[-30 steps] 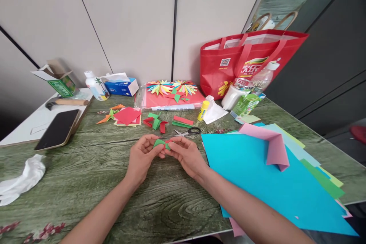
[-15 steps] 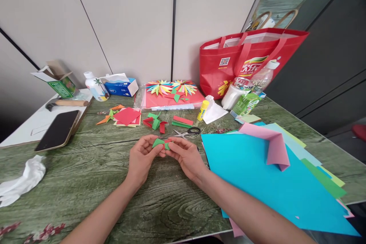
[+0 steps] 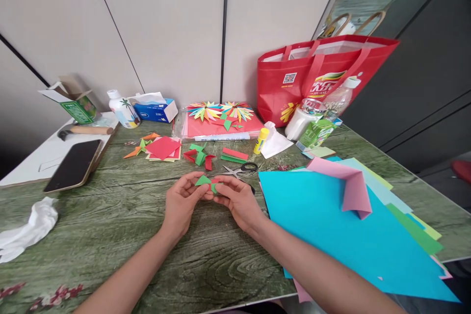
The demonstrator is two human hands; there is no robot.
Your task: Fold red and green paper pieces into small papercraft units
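Observation:
Between my two hands is a small folded paper piece (image 3: 203,181) in green and red, held just above the table. My left hand (image 3: 183,201) pinches its left end with thumb and fingers. On its right end my right hand (image 3: 239,201) closes in the same way; the fingertips hide part of the folds. Right behind my hands lie black-handled scissors (image 3: 241,169) with the blades pointing left. Beyond the left fingertips sits a folded red and green paper shape (image 3: 199,156). Red and green paper strips (image 3: 234,155) lie to its right.
Large coloured sheets, blue on top (image 3: 324,225), cover the right side under a folded pink paper (image 3: 355,191). A glue stick (image 3: 261,141) stands near a red bag (image 3: 279,83). On the left are a phone (image 3: 75,164), a hammer (image 3: 88,130) and a crumpled tissue (image 3: 31,230).
The green part at the left of the folded paper looks more raised and pointed. Both hands keep their grip, with only slight finger movement; the view has shifted a little.

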